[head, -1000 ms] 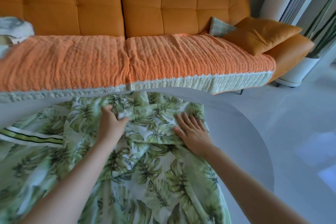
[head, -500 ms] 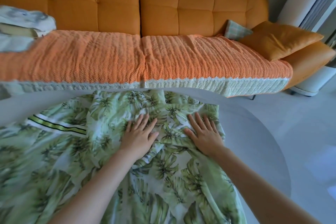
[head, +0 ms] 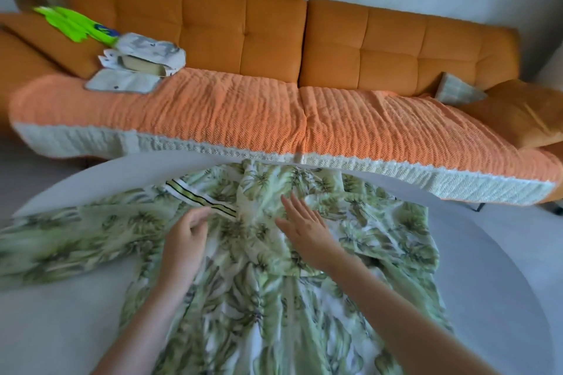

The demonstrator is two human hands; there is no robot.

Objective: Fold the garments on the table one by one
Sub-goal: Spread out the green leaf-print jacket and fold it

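Note:
A green and white leaf-print garment [head: 249, 289] lies spread over the round white table [head: 493, 268], with one sleeve reaching far to the left. A striped trim band [head: 201, 195] shows near its top. My left hand [head: 185, 237] rests on the cloth just below that band, its fingers curled toward the fabric; whether it pinches the cloth is unclear. My right hand [head: 301, 228] lies flat on the garment's upper middle, fingers straight and together, pressing the cloth.
An orange sofa [head: 243, 33] with a ribbed orange cover [head: 213, 113] stands right behind the table. A stack of folded pale garments [head: 137, 67] and a bright green item [head: 73, 23] sit on its left end. Cushions [head: 518, 113] lie at its right end.
The view has swung left and up, showing the folded stack. My left hand slid left toward the striped band and curled its fingers. My right hand stays flat on the cloth.

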